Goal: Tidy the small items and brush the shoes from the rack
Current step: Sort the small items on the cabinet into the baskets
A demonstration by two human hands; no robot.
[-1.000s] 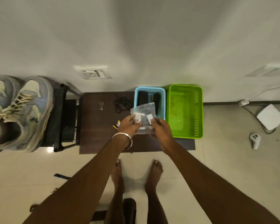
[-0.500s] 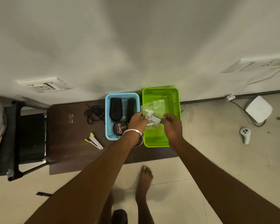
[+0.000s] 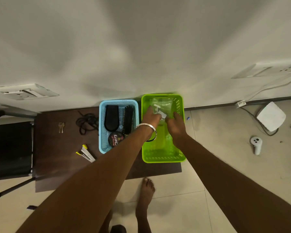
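- Fingers [image 3: 149,111] of the left hand [image 3: 150,117] are pinched on the near left edge of a clear plastic bag [image 3: 163,106], and those of the right hand [image 3: 175,122] are closed on its near right edge.
- The bag is held by both hands inside the far half of the green basket [image 3: 163,158]; small white pieces are seen through the plastic, though what they are cannot be told.
- A metal bangle [image 3: 147,126] is worn on the left wrist.
- The green basket is set at the right end of the dark worktop [image 3: 57,165], just beside a blue basket [image 3: 102,145], both against the wall.
- Inside the blue basket, a black shoe brush [image 3: 128,119], a black oval object [image 3: 111,118] and a round polish tin [image 3: 116,139] marked "cherry" are held.
- On the bare worktop to the left, a tangled black cord [image 3: 86,121], a pair of keys [image 3: 61,127] and a yellow-tipped stapler [image 3: 85,153] are laid, each apart from the others.
- On the tiled floor to the right, a white controller [image 3: 256,144] and a white square box [image 3: 271,116] with a cable are seen.
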